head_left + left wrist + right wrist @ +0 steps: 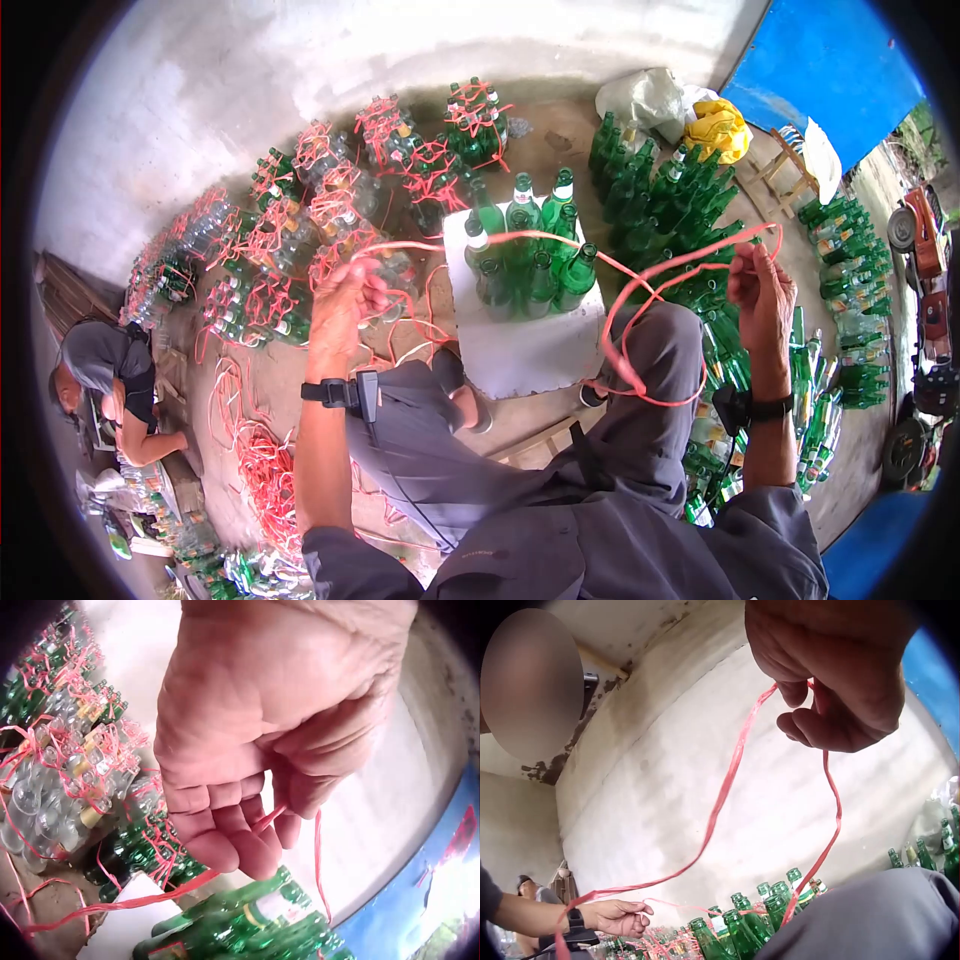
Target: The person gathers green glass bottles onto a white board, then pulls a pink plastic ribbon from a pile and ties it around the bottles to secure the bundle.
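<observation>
Several green bottles (pixel 540 282) stand grouped on a white board (pixel 520 355) between the person's knees. Red plastic cord (pixel 520 236) runs over them from hand to hand and loops over the right knee. The left hand (pixel 350 290), left of the bottles, pinches the cord; in the left wrist view, cord (pixel 150 901) passes between the thumb and fingers of that hand (pixel 255 742). At the right, the raised right hand (pixel 762 290) pinches the cord, which hangs from both sides of its fingertips in the right wrist view, where the hand (pixel 832 682) is partly shadowed.
Bottle bundles tied with red cord (pixel 340 205) stand at the left; loose green bottles (pixel 670 190) stand at the right. A cord heap (pixel 268 480) lies lower left. Another person (pixel 110 370) bends at far left. A yellow bag (pixel 718 130) and wooden stool (pixel 780 180) are upper right.
</observation>
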Action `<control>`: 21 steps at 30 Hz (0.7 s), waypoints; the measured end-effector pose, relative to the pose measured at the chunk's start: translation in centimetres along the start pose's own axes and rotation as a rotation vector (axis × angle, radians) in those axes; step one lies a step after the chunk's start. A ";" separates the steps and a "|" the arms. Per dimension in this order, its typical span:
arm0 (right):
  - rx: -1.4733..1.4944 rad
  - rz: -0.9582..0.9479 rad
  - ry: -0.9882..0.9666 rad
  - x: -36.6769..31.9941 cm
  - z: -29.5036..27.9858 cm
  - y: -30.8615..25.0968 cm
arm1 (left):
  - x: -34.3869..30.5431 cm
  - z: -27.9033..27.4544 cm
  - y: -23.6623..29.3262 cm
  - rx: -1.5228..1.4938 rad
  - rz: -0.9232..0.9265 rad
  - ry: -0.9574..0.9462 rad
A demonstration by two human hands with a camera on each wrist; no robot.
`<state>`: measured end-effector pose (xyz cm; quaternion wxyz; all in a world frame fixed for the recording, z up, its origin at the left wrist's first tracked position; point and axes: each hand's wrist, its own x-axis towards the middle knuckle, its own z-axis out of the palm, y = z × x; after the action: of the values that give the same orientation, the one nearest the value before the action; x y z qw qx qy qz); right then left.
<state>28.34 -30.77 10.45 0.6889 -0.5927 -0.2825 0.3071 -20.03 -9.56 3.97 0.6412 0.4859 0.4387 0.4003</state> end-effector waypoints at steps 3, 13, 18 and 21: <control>0.049 -0.047 0.049 0.5 0.6 -0.9 | -0.7 -0.6 1.1 -0.194 0.135 0.013; 0.221 -0.200 -0.004 2.1 1.0 -3.3 | -5.4 -9.1 2.4 -0.264 0.322 0.176; 0.308 -0.241 -0.095 1.2 1.4 -4.1 | -9.2 -14.3 3.1 -0.273 0.386 0.334; 0.385 -0.300 -0.224 0.3 1.9 -4.6 | -11.7 -19.8 1.9 -0.285 0.448 0.447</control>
<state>27.48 -29.83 15.26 0.7911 -0.3646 -0.3781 0.3134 -42.43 -14.75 5.02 0.4868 0.3760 0.3903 0.6850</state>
